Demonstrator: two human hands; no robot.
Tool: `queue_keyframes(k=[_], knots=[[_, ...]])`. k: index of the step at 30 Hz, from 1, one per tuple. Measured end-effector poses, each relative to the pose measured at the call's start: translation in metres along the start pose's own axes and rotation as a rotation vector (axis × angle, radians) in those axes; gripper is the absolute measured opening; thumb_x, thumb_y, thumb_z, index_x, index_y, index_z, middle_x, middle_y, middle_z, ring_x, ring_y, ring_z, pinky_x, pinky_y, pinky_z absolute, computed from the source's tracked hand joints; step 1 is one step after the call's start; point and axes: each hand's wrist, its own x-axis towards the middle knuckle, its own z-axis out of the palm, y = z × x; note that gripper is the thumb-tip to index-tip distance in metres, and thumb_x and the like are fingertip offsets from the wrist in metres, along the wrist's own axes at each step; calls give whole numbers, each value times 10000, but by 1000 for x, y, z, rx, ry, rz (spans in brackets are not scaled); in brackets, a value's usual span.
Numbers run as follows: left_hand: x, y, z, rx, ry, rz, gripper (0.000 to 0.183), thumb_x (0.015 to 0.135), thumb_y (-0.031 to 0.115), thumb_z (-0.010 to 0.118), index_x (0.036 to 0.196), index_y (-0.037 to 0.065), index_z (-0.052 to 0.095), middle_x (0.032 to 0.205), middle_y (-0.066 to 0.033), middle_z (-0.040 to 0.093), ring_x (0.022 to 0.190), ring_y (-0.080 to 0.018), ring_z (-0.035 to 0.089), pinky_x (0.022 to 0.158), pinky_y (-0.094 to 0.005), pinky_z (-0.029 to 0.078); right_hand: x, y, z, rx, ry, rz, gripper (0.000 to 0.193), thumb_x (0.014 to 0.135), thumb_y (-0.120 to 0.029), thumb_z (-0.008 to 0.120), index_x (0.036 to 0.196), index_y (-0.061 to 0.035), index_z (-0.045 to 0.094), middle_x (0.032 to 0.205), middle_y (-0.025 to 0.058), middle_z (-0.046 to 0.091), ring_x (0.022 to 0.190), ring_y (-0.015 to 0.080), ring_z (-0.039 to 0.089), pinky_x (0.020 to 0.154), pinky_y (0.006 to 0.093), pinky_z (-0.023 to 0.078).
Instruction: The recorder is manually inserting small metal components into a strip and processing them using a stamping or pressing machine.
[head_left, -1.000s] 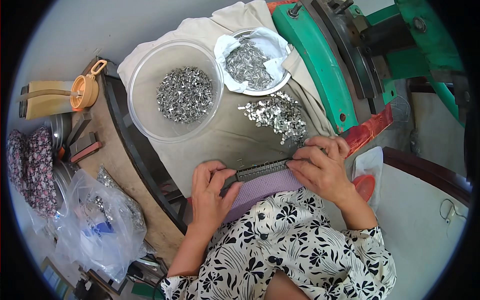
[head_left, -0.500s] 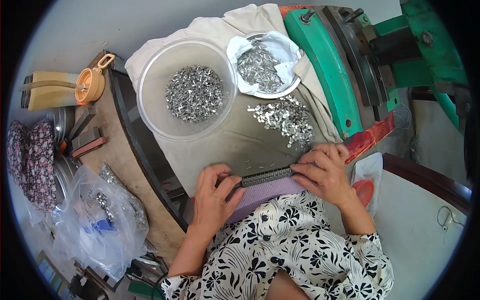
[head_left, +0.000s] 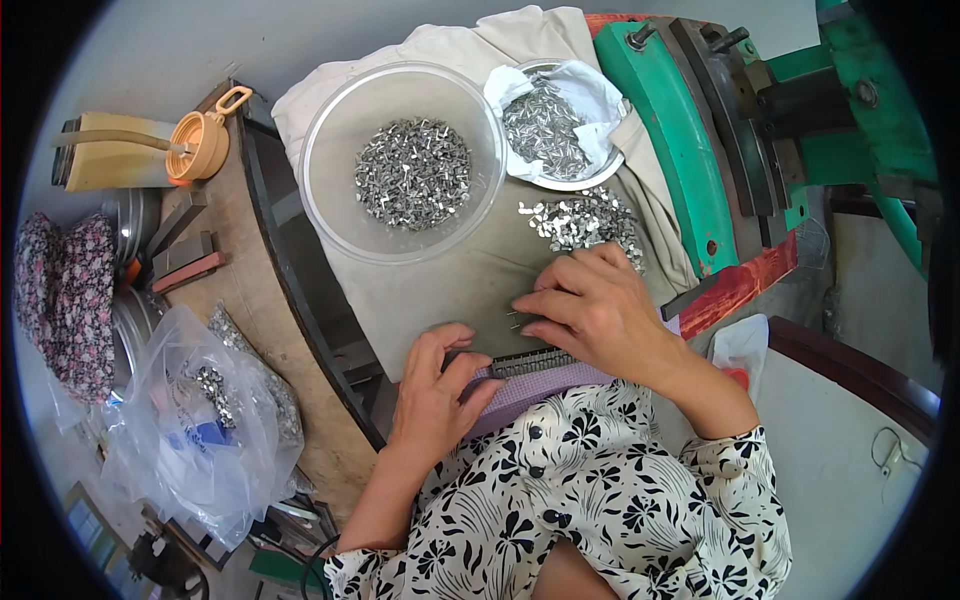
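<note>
A dark metal bar with a row of slots (head_left: pixel 528 363) lies along a purple textured pad (head_left: pixel 540 384) in front of my body. My left hand (head_left: pixel 432 388) grips the bar's left end between thumb and fingers. Beyond the bar, my right hand (head_left: pixel 598 312) reaches over the cloth. Its thumb and forefinger come together at thin metal pins, and the hand covers the bar's right part. Behind that hand is a loose pile of small shiny metal pieces (head_left: pixel 580 220), partly hidden by the fingers.
A clear plastic bowl (head_left: pixel 318 200) of small metal parts and a paper-lined metal bowl (head_left: pixel 612 160) of thin pins stand on the beige cloth (head_left: pixel 400 300). A green machine (head_left: pixel 665 140) stands at the right. At left, a wooden bench (head_left: pixel 260 300) carries a plastic bag (head_left: pixel 190 450).
My right hand has left the bar's right end and moved left and away from me, to the loose pins. My left hand stays on the bar. The whole view has shifted slightly.
</note>
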Motion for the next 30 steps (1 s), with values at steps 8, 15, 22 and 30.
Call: queue_keyframes(k=[8, 15, 22, 30], knots=[[-3, -3, 0, 127, 33, 132, 301, 706, 126, 836, 955, 66, 678, 1181, -105, 587, 1030, -309, 588, 836, -402, 481, -6, -4, 15, -140, -8, -62, 202, 683, -153, 824, 867, -135, 740, 828, -20, 602, 796, 180, 586, 789, 345, 408], [1, 0, -3, 240, 97, 303, 307, 645, 116, 848, 914, 74, 706, 1130, -100, 626, 982, -289, 617, 788, -399, 471, -8, 4, -7, -137, -2, 79, 140, 757, -200, 791, 805, -122, 686, 842, 3, 583, 844, 213, 581, 815, 372, 394], [9, 0, 1, 253, 103, 223, 311, 640, 125, 849, 914, 77, 709, 1141, -109, 626, 978, -287, 613, 786, -388, 474, -21, 15, -34, -79, 46, 207, 141, 687, -124, 816, 784, -79, 723, 961, 13, 623, 1019, 255, 542, 867, 377, 384], [4, -3, 1, 147, 83, 64, 328, 674, 111, 847, 959, 78, 686, 1148, -98, 609, 992, -290, 604, 813, -404, 464, -35, 17, -41, 77, -138, 174, 112, 761, -116, 784, 831, -76, 707, 1091, 30, 602, 1135, 290, 483, 966, 418, 372]])
